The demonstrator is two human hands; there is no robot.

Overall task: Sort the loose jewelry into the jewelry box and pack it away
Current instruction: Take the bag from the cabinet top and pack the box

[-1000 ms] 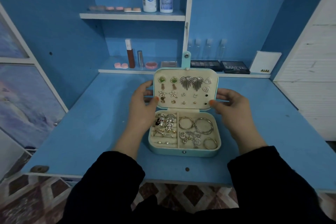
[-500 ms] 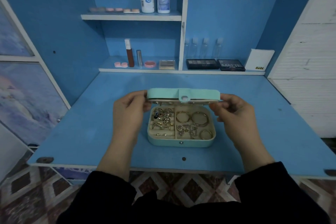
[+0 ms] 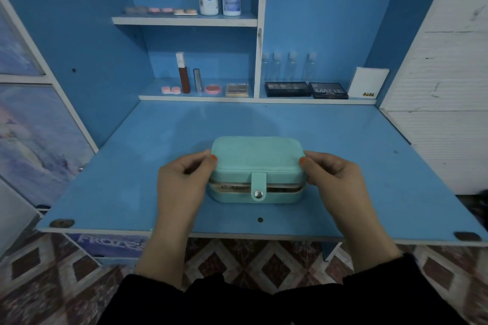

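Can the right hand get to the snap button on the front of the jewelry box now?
Probably yes. The right hand grips the jewelry box at its right end, close to the snap button, which faces the person with nothing in front of it.

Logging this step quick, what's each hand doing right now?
Left hand: pinching the jewelry box lid at its left end.
Right hand: pinching the lid's right end.
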